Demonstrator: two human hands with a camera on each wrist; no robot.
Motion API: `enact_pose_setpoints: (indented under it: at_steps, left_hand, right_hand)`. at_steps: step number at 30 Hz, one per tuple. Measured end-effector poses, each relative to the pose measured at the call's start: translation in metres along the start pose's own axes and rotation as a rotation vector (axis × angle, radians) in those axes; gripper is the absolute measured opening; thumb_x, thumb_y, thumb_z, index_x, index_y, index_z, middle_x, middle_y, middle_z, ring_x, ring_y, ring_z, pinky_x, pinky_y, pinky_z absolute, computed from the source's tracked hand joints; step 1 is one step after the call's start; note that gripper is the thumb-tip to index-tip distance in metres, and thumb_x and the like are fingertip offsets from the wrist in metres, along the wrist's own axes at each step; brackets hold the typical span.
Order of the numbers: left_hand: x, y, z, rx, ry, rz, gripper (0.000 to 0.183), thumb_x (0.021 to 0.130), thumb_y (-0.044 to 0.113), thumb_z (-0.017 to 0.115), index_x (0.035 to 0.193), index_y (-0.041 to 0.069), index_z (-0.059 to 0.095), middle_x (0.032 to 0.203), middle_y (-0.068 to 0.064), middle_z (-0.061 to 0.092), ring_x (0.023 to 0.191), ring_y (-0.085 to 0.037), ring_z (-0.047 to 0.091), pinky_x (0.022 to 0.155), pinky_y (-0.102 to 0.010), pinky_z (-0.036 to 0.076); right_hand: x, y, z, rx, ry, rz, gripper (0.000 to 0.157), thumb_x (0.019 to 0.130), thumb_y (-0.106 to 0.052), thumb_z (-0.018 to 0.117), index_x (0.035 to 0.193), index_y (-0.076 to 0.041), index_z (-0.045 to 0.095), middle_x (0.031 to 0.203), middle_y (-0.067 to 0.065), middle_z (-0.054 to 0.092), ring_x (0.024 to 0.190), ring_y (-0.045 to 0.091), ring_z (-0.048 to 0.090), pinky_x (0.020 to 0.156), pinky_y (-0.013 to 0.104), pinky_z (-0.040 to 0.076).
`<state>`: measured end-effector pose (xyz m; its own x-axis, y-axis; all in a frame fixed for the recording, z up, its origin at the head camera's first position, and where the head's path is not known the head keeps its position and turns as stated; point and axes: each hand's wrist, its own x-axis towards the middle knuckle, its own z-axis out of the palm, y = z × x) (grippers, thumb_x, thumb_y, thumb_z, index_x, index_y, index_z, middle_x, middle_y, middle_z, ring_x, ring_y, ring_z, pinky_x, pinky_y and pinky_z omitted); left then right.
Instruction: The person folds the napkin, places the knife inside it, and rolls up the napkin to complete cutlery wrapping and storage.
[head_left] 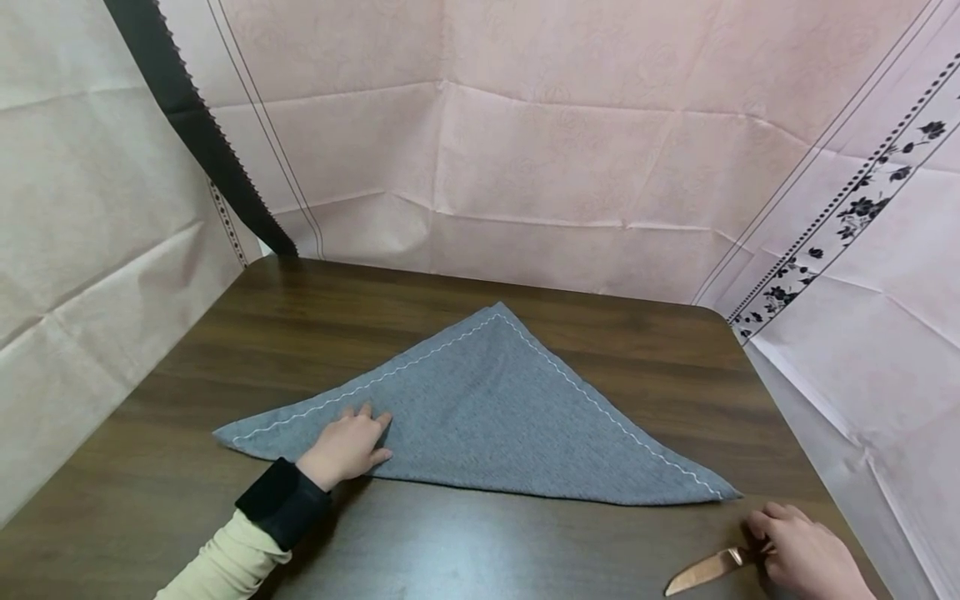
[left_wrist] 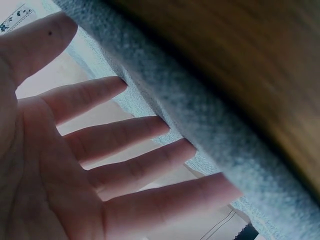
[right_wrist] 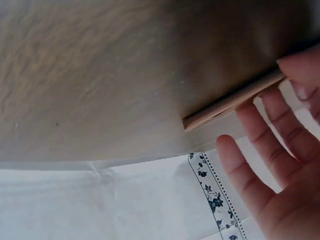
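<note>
A grey-blue cloth (head_left: pixel 495 417) with white wavy stitching lies on the table, folded into a triangle whose peak points away from me. My left hand (head_left: pixel 347 446) rests on its left part with the fingers spread. In the left wrist view the fingertips (left_wrist: pixel 182 145) touch the thick folded edge of the cloth (left_wrist: pixel 200 115). Just off the right corner of the cloth, my right hand (head_left: pixel 806 550) holds a knife (head_left: pixel 703 572) by its handle. The copper-coloured blade points to the lower left. In the right wrist view, thumb and fingers pinch a narrow brownish part of the knife (right_wrist: pixel 230 102).
A dark brown wooden table (head_left: pixel 360 304) with rounded far corners carries everything. Pale patterned sheeting (head_left: pixel 555 150) hangs behind it and at both sides. A black strip (head_left: pixel 198 125) runs down to the far left corner.
</note>
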<state>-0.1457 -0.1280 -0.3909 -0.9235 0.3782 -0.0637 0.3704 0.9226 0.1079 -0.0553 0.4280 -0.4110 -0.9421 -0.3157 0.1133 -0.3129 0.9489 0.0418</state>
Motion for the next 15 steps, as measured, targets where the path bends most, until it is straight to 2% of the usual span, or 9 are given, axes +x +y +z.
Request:
enact_pose_setpoints:
  at_steps: [3,7,11,15]
  left_hand:
    - [0.001,0.000,0.000,0.001,-0.005,-0.005,0.050,0.080,0.027,0.070,0.118,-0.004,0.057,0.113,-0.032,0.051,0.096,-0.047,0.051,0.067,-0.051,0.048]
    - [0.001,0.000,0.000,0.002,-0.007,-0.004,0.050,0.080,0.027,0.070,0.118,-0.004,0.056,0.113,-0.032,0.051,0.095,-0.047,0.050,0.067,-0.051,0.048]
    - [0.000,0.001,0.000,0.000,0.000,0.004,0.049,0.080,0.026,0.069,0.117,-0.004,0.057,0.113,-0.032,0.051,0.095,-0.047,0.051,0.067,-0.051,0.048]
    - [0.000,0.001,-0.001,0.003,0.005,0.007,0.049,0.080,0.026,0.069,0.116,-0.005,0.057,0.111,-0.032,0.051,0.094,-0.047,0.051,0.067,-0.051,0.048]
  right_hand:
    - [0.001,0.001,0.002,-0.020,-0.017,-0.024,0.035,0.049,-0.001,0.062,0.062,-0.025,0.041,0.065,-0.013,0.033,0.061,0.011,0.041,0.048,0.031,0.031]
    - [0.000,0.005,0.005,-0.019,-0.036,-0.055,0.032,0.049,-0.005,0.065,0.065,-0.026,0.047,0.067,-0.014,0.037,0.064,0.011,0.043,0.048,0.031,0.032]
    - [-0.003,0.011,0.011,0.010,0.050,-0.147,0.036,0.044,-0.005,0.067,0.065,-0.027,0.047,0.067,-0.017,0.037,0.062,0.007,0.042,0.048,0.028,0.031]
    - [-0.006,0.014,0.017,0.064,0.118,-0.230,0.044,0.043,-0.002,0.068,0.065,-0.026,0.040,0.067,-0.019,0.033,0.059,0.002,0.037,0.048,0.024,0.027]
